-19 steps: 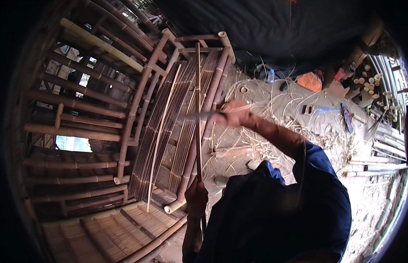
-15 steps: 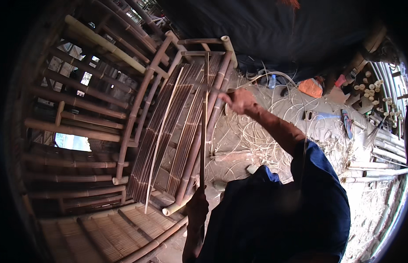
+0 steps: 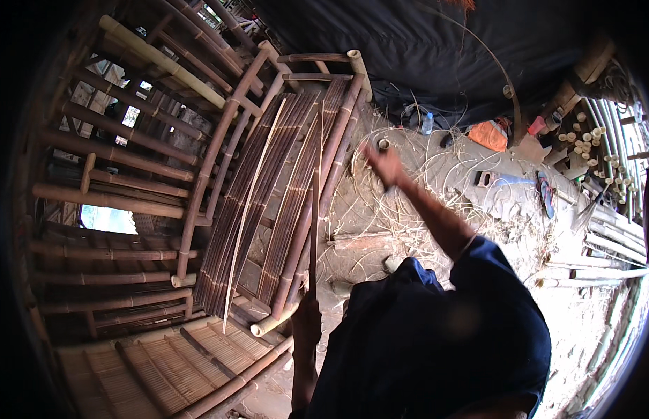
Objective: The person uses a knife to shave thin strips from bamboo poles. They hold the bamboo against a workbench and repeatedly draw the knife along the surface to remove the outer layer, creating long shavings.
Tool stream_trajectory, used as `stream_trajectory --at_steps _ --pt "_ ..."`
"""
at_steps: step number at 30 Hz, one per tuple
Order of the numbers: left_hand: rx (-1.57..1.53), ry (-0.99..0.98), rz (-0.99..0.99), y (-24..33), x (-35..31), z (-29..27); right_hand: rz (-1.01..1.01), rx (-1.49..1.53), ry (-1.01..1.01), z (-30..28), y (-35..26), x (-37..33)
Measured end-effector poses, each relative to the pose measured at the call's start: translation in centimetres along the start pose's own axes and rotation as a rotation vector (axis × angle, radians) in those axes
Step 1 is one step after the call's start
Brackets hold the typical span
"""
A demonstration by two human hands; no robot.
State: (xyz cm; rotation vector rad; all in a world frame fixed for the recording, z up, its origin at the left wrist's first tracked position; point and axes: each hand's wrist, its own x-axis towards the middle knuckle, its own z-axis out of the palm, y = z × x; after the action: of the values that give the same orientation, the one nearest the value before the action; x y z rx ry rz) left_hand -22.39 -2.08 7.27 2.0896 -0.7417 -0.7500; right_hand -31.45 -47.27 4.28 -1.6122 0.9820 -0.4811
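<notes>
My left hand [image 3: 307,314] grips lower end of bamboo strip [image 3: 315,202], upright at 12 o'clock. My right hand [image 3: 384,164] blurred, fingers' state unclear. Orange package [image 3: 489,135] at 2 o'clock.

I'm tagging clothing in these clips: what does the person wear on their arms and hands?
Both hands are bare, no gloves. The right hand leads into a bare forearm, with a dark blue sleeve from about the elbow up. The left hand and its forearm are also uncovered.
</notes>
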Motion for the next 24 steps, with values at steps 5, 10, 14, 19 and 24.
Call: stream_trajectory --at_steps 5,10,14,19,24 --pt "0.108 -0.282 -0.108 5.4 7.4 2.1 0.233 0.736 -0.137 13.2 2.6 -14.5" --pt "-0.162 -0.331 -0.377 1.4 2.8 -1.1 0.158 0.553 -0.075 12.0 1.7 -9.2" --pt "-0.125 -0.393 -0.589 -6.1 -6.8 -5.9 0.022 0.267 0.069 5.6 4.2 3.6" --pt "0.03 -0.043 -0.129 -5.2 -7.1 -1.7 -0.017 -0.128 0.174 -0.4 1.3 9.2" --pt "-0.38 -0.258 -0.202 0.0 1.0 2.8 -0.711 -0.824 0.544 2.9 6.9 2.9"
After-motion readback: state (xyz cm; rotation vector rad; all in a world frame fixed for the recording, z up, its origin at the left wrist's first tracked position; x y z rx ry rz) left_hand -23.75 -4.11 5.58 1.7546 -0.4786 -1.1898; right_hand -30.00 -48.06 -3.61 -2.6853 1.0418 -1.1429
